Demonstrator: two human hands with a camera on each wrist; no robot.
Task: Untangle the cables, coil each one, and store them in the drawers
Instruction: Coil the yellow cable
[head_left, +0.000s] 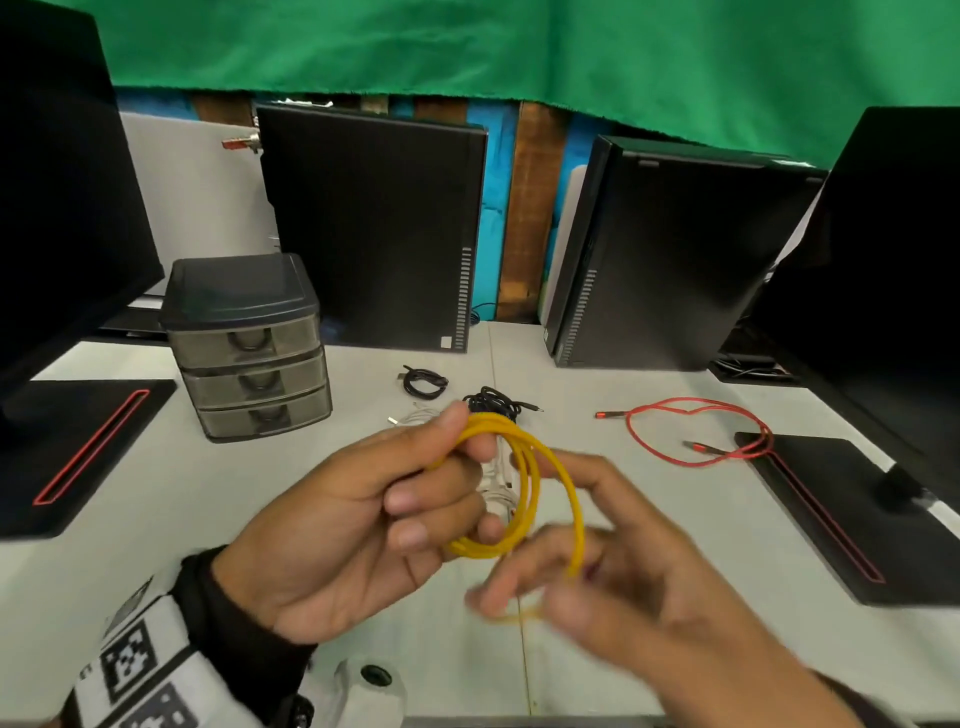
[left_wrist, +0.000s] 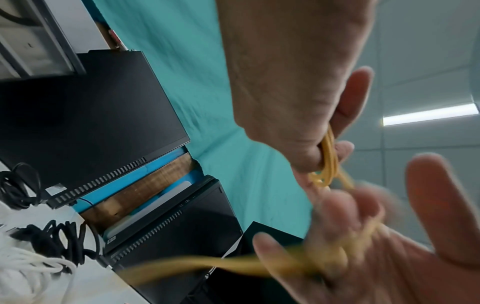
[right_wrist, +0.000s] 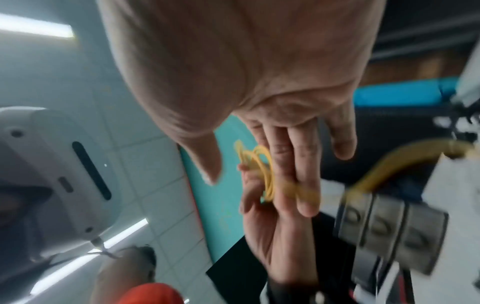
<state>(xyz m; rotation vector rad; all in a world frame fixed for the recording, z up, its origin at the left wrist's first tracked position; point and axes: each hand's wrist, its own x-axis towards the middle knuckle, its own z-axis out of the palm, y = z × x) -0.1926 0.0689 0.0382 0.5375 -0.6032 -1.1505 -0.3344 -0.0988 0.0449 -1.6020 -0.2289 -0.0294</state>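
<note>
A yellow cable (head_left: 531, 483) is wound in several loops above the white table (head_left: 208, 519). My left hand (head_left: 447, 457) pinches the coil between thumb and fingers. My right hand (head_left: 545, 561), blurred by motion, has the outer loop and loose strand running through its fingers. The left wrist view shows the yellow cable (left_wrist: 328, 156) held in the left hand (left_wrist: 330, 131), with the right hand (left_wrist: 363, 236) beside it. The right wrist view shows the coil (right_wrist: 265, 170) beside the right hand (right_wrist: 285, 164). The grey three-drawer unit (head_left: 249, 343) stands at the back left, with all its drawers closed.
On the table lie a red cable (head_left: 696, 415), a small black coil (head_left: 423, 379), a black tangle (head_left: 493, 402) and a white cable (head_left: 415, 418). Two black computer towers (head_left: 374, 228) stand behind. Black monitor bases (head_left: 78, 447) sit at the left and right.
</note>
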